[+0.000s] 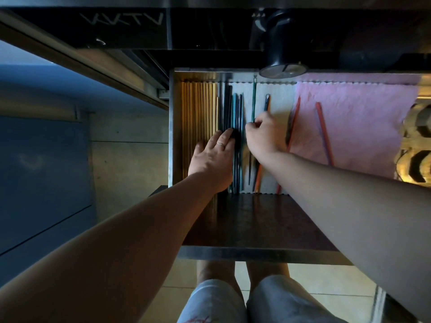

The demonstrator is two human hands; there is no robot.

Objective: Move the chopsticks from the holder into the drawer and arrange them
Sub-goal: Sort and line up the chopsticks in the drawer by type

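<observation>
Drawer (173, 127) open; wooden chopsticks (198, 108) packed against its left wall, dark and teal chopsticks (234, 108) beside them. Left hand (213, 157) flat, fingers spread, pressing on the dark bundle, probably to stop rolling. Right hand (263, 134) pinched narrow on green chopstick (253, 101), likely aligning it; red chopsticks (323, 131) loose on pink cloth (361, 127).

The single head camera is looking steeply down, close above the open drawer (172, 136), arms reaching forward.
</observation>
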